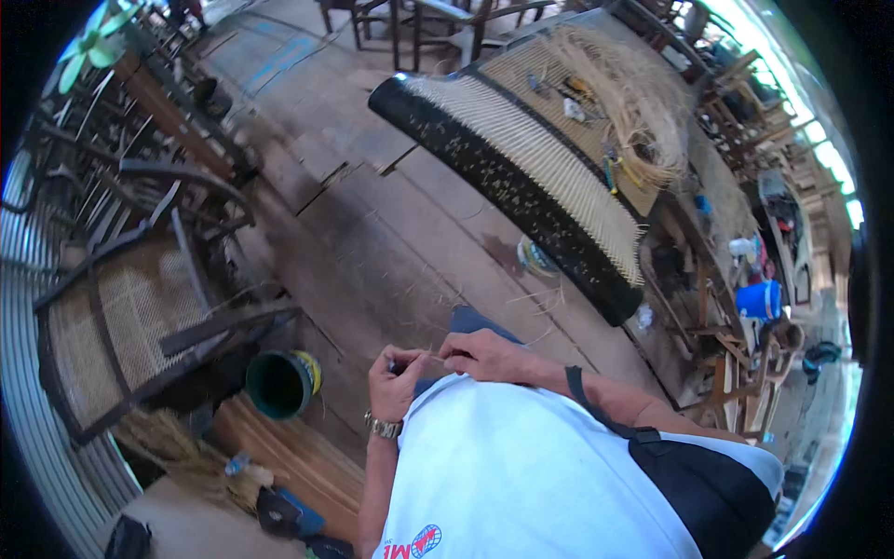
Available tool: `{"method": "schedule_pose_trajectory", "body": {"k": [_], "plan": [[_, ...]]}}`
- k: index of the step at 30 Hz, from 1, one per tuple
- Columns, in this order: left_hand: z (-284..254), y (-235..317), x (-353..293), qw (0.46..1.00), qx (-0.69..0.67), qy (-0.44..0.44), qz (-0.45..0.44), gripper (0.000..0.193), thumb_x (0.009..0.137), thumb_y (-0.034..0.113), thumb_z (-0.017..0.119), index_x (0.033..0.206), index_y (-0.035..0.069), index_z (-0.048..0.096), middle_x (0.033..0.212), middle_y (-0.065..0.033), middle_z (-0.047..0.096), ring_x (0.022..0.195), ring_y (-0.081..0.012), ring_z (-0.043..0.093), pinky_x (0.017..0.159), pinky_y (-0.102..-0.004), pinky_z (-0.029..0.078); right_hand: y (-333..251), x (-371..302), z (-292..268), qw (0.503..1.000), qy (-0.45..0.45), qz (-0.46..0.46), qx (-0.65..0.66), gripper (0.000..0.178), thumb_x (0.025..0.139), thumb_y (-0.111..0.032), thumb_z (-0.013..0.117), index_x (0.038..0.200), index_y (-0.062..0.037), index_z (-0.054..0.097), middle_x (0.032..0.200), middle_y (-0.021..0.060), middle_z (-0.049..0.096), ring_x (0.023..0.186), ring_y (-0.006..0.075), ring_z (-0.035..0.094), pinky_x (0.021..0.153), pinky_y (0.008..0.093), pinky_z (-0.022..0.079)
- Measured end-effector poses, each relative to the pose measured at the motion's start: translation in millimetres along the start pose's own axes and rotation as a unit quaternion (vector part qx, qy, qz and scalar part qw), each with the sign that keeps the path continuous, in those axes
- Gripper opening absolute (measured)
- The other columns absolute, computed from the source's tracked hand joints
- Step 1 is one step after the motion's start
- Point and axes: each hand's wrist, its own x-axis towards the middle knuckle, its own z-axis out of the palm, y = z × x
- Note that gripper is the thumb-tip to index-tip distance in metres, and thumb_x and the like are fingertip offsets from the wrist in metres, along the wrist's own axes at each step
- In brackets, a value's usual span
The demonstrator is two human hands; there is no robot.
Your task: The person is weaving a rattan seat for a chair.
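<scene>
Close in front of my white shirt, my left hand (395,376) and my right hand (486,355) meet with their fingers pinched. Between the fingertips runs a thin pale strand (437,358), small and hard to make out; both hands appear to grip it. My left wrist wears a watch. Ahead and to the right lies a woven cane panel (559,158) with a dark, rolled front edge (503,186) and many short strand ends along it; neither hand touches it. A loose bundle of pale fibre strands (643,112) rests on the panel's far side.
A dark chair frame with woven cane (140,307) stands at left, near a green bucket (279,384). Another bucket (535,257) sits partly under the panel. Small tools (611,172) lie on the panel. A blue container (759,300) is at right. Strand scraps litter the plank floor (372,252).
</scene>
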Motion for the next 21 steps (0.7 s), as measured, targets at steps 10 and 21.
{"method": "schedule_pose_trajectory", "body": {"k": [10,21], "plan": [[-13.1,31.5,98.2,0.998,0.06,-0.02,0.016,0.011,0.094,0.013,0.068,0.096,0.002,0.064,0.083,-0.0005,0.068,0.071,-0.0075,0.056,0.064,-0.0234,0.046,3.5,54.4,-23.9,0.99,0.136,0.013,-0.015,0.017,0.092,-0.017,0.062,0.098,-0.0013,0.065,0.091,0.0186,0.067,0.087,0.0355,0.065,0.077,0.0426,0.05],[-24.1,109.7,294.2,0.962,0.216,0.115,0.117,0.015,0.1,0.014,0.057,0.094,0.0,0.055,0.088,-0.0082,0.068,0.082,-0.0143,0.062,0.079,-0.0277,0.049,23.9,108.6,-196.7,0.922,0.381,-0.06,-0.034,0.014,0.089,-0.014,0.064,0.087,-0.0008,0.064,0.084,0.0142,0.064,0.079,0.0303,0.063,0.074,0.0383,0.051]]}}
